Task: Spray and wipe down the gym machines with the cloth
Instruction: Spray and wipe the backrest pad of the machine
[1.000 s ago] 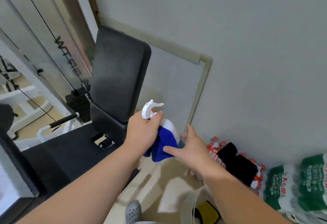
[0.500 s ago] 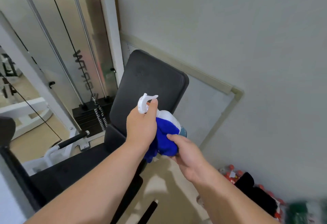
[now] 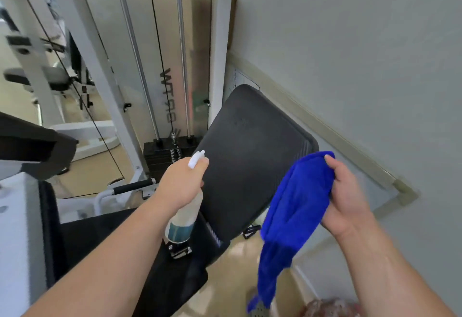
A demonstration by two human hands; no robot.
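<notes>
My left hand (image 3: 181,185) grips a clear spray bottle (image 3: 183,217) with a white nozzle, its head pointing at the black padded backrest (image 3: 252,151) of a gym machine. A little bluish liquid sits at the bottle's bottom. My right hand (image 3: 346,195) holds a blue cloth (image 3: 292,206) by its top edge, to the right of the backrest; the cloth hangs down loose toward the floor. The black seat (image 3: 105,236) lies below my left forearm.
A white machine frame (image 3: 100,66) with steel guide rods, a cable and a black weight stack (image 3: 162,152) stands behind the backrest. A grey wall (image 3: 362,54) with a beige trim runs close on the right. A padded handle (image 3: 135,185) sticks out at left.
The hands have drawn apart: my right hand took the blue cloth off the bottle and carried it right. My left hand keeps the bottle, now aimed at the backrest. The view rose.
</notes>
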